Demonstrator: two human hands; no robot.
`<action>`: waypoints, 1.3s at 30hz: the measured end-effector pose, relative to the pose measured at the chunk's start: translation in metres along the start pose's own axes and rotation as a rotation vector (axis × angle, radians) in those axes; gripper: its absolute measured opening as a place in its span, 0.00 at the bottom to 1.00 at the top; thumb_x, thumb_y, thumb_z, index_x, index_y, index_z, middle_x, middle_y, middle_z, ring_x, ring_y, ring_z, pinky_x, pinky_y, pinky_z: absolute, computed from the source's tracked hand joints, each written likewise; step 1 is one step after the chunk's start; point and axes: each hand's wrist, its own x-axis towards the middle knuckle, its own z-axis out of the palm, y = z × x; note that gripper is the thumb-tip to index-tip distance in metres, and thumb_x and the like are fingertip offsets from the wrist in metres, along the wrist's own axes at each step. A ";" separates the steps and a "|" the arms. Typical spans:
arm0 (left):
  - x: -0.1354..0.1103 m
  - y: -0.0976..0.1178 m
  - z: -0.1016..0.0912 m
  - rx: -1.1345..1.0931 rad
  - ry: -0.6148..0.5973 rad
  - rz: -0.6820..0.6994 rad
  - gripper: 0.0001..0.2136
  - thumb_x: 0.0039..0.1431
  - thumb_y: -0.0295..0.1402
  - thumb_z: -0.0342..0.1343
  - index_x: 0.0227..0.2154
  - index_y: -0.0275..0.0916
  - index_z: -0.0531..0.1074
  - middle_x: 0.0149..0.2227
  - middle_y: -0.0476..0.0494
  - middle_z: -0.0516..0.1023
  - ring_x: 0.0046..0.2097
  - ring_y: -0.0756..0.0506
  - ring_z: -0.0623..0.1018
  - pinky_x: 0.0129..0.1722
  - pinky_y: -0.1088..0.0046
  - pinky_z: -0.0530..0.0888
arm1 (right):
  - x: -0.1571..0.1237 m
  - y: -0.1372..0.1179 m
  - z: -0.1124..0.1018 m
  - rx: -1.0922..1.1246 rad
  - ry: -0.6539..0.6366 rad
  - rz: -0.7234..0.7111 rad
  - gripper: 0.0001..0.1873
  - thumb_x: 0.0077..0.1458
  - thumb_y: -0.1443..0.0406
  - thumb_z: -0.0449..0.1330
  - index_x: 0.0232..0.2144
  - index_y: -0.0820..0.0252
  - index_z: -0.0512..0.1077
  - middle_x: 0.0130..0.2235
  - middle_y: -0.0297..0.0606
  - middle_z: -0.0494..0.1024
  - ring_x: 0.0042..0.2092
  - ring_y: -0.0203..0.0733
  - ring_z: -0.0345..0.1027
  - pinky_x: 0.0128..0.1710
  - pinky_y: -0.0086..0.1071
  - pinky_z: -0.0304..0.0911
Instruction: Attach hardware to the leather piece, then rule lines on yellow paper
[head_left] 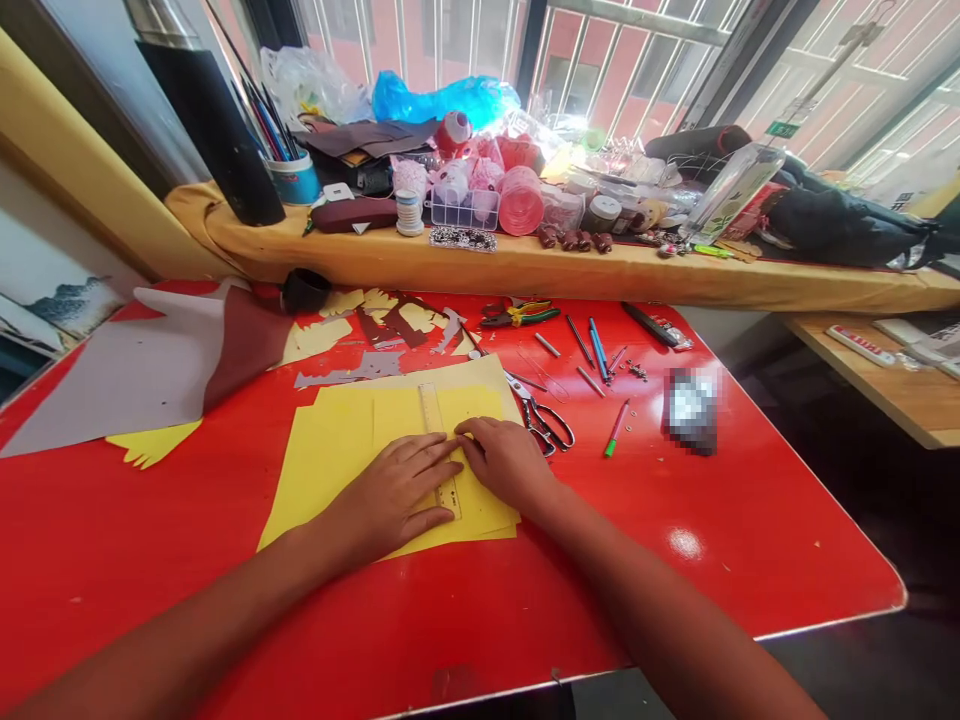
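Fingers [427,452] of both hands lie flat and slightly spread, pinching nothing. The left hand [386,497] and right hand [504,462] press on a clear ruler [429,408] lying over yellow card [330,470], near the middle of the red surface [150,570]. Scissors [544,425] lie at two o'clock, just beside the right hand, and pliers [519,314] at twelve o'clock.

From the right hand [506,462], a path runs over the red table [697,560] toward its near right corner. Toward the far edge, scissors [541,423] lie just beside the hand, then scattered pens [596,350] and pliers [520,314] block the way, before the cloth-covered ledge [525,270] overhanging that edge.
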 end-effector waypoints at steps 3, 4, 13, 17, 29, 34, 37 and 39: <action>0.003 0.000 0.001 0.011 0.007 0.004 0.23 0.75 0.49 0.52 0.62 0.41 0.73 0.69 0.37 0.72 0.70 0.36 0.68 0.68 0.54 0.67 | 0.003 0.009 -0.010 0.042 0.002 0.065 0.13 0.72 0.61 0.56 0.49 0.54 0.80 0.45 0.39 0.87 0.43 0.46 0.81 0.38 0.34 0.62; 0.003 0.001 0.001 0.015 0.007 0.001 0.23 0.75 0.49 0.52 0.62 0.41 0.73 0.69 0.37 0.72 0.70 0.36 0.69 0.68 0.55 0.67 | 0.006 0.011 -0.014 0.053 -0.006 0.079 0.13 0.72 0.61 0.56 0.49 0.54 0.80 0.43 0.38 0.87 0.42 0.46 0.81 0.37 0.33 0.61; -0.007 0.005 -0.003 -0.011 0.007 -0.026 0.21 0.73 0.46 0.56 0.63 0.43 0.72 0.70 0.39 0.71 0.69 0.35 0.69 0.67 0.54 0.69 | 0.088 0.034 -0.054 -0.117 0.081 0.200 0.16 0.73 0.57 0.55 0.54 0.58 0.76 0.46 0.45 0.86 0.47 0.50 0.80 0.38 0.34 0.62; -0.007 0.006 -0.002 0.008 0.028 -0.020 0.21 0.74 0.45 0.55 0.63 0.42 0.72 0.69 0.39 0.71 0.70 0.35 0.69 0.66 0.53 0.71 | 0.129 0.044 -0.053 -0.196 0.034 0.239 0.16 0.71 0.58 0.57 0.53 0.59 0.76 0.51 0.49 0.85 0.50 0.54 0.79 0.42 0.36 0.63; -0.005 0.008 -0.005 0.003 0.013 -0.022 0.21 0.74 0.45 0.55 0.63 0.42 0.71 0.69 0.40 0.71 0.69 0.35 0.69 0.64 0.52 0.72 | 0.171 0.051 -0.043 -0.251 -0.029 0.276 0.10 0.63 0.66 0.58 0.41 0.62 0.79 0.44 0.54 0.85 0.44 0.54 0.78 0.38 0.36 0.62; -0.006 0.008 -0.003 0.008 0.021 -0.030 0.20 0.74 0.44 0.55 0.63 0.43 0.72 0.69 0.41 0.71 0.69 0.35 0.70 0.65 0.52 0.72 | 0.165 0.052 -0.047 -0.249 0.075 0.254 0.12 0.67 0.60 0.57 0.45 0.59 0.76 0.43 0.48 0.85 0.43 0.52 0.78 0.37 0.36 0.59; -0.006 0.008 -0.003 0.021 0.024 -0.025 0.20 0.74 0.44 0.55 0.63 0.42 0.72 0.69 0.40 0.71 0.69 0.35 0.70 0.64 0.52 0.72 | 0.161 0.050 -0.057 -0.161 0.218 0.218 0.10 0.68 0.59 0.57 0.43 0.57 0.75 0.41 0.42 0.84 0.40 0.48 0.76 0.36 0.35 0.57; -0.006 0.007 -0.003 0.024 0.029 -0.022 0.20 0.74 0.44 0.55 0.63 0.42 0.72 0.69 0.39 0.72 0.69 0.35 0.70 0.64 0.52 0.72 | 0.157 0.047 -0.066 -0.048 0.338 0.176 0.07 0.66 0.60 0.58 0.40 0.56 0.73 0.38 0.39 0.83 0.37 0.44 0.73 0.35 0.34 0.56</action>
